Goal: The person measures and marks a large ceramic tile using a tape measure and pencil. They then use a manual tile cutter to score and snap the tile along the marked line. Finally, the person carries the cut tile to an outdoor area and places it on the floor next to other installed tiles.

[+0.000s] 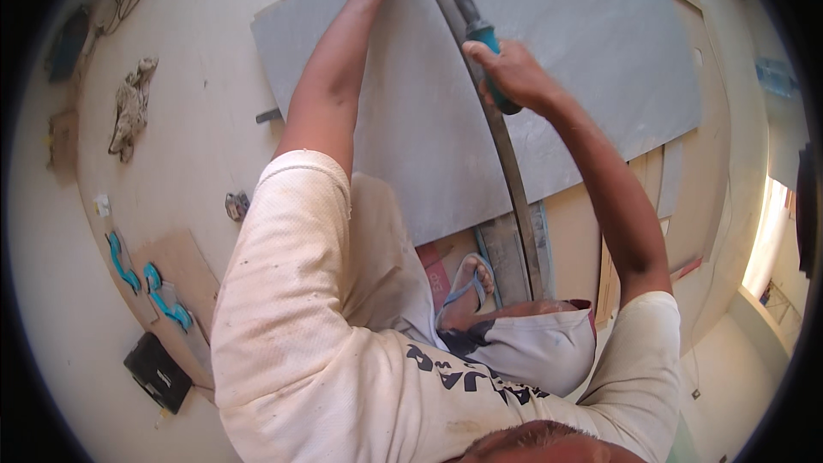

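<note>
The scene was evenly and softly lit by warm daylight, brightest at a blown-out opening (765,236) on the right edge, where glare washed out all detail. Shadows on the pale floor (184,120) and grey tile (591,51) were faint and diffuse. Fisheye distortion bent straight edges strongly toward the black circular rim, and the nearest white shirt (300,343) looked slightly soft.

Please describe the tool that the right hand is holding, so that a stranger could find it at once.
Start at the large grey tile lying on the floor. A long dark rail crosses it, and the right hand grips the teal handle upon this rail. Nothing else on the tile is teal.
</note>
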`<move>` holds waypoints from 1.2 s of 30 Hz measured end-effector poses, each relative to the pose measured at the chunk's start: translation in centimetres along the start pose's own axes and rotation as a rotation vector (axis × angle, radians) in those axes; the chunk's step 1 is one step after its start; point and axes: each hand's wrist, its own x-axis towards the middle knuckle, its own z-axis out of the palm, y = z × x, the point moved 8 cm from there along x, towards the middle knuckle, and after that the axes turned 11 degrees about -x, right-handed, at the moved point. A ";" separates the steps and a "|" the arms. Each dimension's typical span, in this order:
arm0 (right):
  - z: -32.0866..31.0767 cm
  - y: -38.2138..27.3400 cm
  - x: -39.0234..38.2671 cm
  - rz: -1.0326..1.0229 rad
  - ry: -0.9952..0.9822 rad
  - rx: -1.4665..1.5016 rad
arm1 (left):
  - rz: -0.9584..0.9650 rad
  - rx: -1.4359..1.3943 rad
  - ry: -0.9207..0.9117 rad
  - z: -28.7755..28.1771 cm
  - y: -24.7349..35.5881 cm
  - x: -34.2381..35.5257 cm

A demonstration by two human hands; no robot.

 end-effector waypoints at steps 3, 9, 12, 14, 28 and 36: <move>1.5 -0.6 1.2 -0.021 0.002 0.031 | -0.062 0.058 0.000 -0.3 -2.7 1.1; -1.7 -3.7 -1.0 -0.015 0.041 0.022 | -0.049 -0.092 0.190 -1.5 -0.8 -1.6; -3.1 -4.0 -1.5 -0.052 0.081 0.037 | 0.026 -0.111 0.244 -2.9 1.6 -2.6; -3.6 -5.0 -1.8 -0.077 0.090 0.056 | 0.009 -0.143 0.279 -3.1 0.6 -2.3; -4.7 -6.9 -4.2 -0.226 0.108 0.029 | 0.012 -0.119 0.282 -3.5 1.0 -3.0; -5.2 -7.9 -4.7 -0.224 0.139 0.132 | 0.025 -0.076 0.233 -2.6 1.1 -2.7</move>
